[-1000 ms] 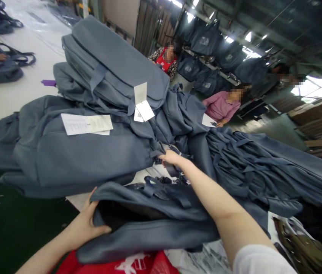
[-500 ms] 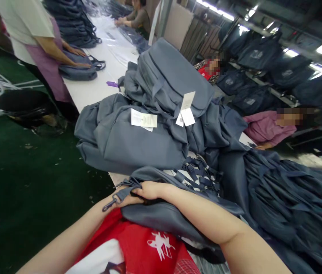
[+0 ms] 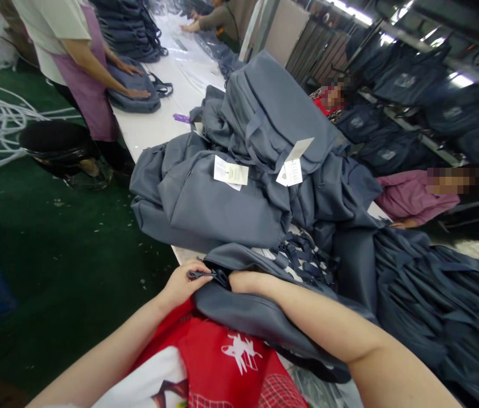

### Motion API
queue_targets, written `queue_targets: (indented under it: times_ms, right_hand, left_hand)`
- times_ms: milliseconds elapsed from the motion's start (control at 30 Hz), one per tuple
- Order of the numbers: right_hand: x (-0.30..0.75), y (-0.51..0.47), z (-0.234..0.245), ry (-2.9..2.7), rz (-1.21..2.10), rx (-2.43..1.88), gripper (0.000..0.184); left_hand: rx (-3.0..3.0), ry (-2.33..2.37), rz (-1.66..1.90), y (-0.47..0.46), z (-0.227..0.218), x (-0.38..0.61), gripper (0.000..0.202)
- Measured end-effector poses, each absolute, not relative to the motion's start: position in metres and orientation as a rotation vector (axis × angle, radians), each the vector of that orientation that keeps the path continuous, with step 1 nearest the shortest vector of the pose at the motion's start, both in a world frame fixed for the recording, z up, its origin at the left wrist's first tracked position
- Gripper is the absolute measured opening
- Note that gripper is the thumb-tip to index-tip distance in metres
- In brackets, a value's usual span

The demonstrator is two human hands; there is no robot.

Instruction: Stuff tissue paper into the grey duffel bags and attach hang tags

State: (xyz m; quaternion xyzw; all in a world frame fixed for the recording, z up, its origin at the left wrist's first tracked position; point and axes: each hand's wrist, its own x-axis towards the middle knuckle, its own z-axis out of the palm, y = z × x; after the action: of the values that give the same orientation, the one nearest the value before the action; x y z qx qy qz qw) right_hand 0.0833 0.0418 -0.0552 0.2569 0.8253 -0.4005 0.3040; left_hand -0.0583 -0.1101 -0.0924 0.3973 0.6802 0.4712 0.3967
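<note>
At the near edge of the counter (image 3: 146, 133), a grey backpack (image 3: 248, 317) lies flat, partly over a red bag with white print (image 3: 222, 362) that sits nearest the camera. The left hand (image 3: 183, 285) is closed at the backpack's left end, thumb and fingers pinching a dark strap (image 3: 205, 275) bunched there. The right hand (image 3: 243, 281) rests just beside it on top of the same backpack, fingers curled together into a fold of the fabric, their tips hidden, the bare forearm stretching back to the near right. The two hands sit close together, with only the bunched strap between them.

Just beyond the hands lies a tangle of dark webbing straps with buckles (image 3: 303, 258). Behind that rises a stack of grey backpacks (image 3: 222, 204), leaning and uneven, with a white paper label (image 3: 231, 172) lying on a lower one and hang tags (image 3: 293, 169) dangling from an upper one. To the right, a loose heap of grey fabric pieces (image 3: 435, 283) spreads across the counter.

Far left, a co-worker in a purple apron (image 3: 90, 90) stands on the green floor (image 3: 73, 255), both hands pressed on another backpack (image 3: 135, 93). Far right, a seated person in a pink top (image 3: 409, 198) leans towards the counter.
</note>
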Motion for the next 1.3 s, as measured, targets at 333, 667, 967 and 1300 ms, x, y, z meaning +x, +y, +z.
queue_targets:
  times_ms: [333, 667, 967, 1300]
  right_hand:
    - [0.076, 0.038, -0.041, 2.338, -1.407, 0.452, 0.036]
    - [0.076, 0.039, -0.046, 2.394, -1.188, 0.518, 0.028]
    - [0.077, 0.036, -0.048, 2.602, -1.114, 0.503, 0.025]
    - [0.079, 0.036, -0.045, 2.703, -1.113, 0.439, 0.02]
  left_hand:
    - [0.863, 1.601, 1.041, -0.099, -0.092, -0.04, 0.026]
    - [0.894, 1.707, 0.986, -0.103, -0.086, -0.051, 0.032]
    - [1.097, 1.939, 0.831, -0.097, -0.075, -0.057, 0.042]
    - [0.907, 1.776, 0.817, -0.088, -0.087, -0.06, 0.033]
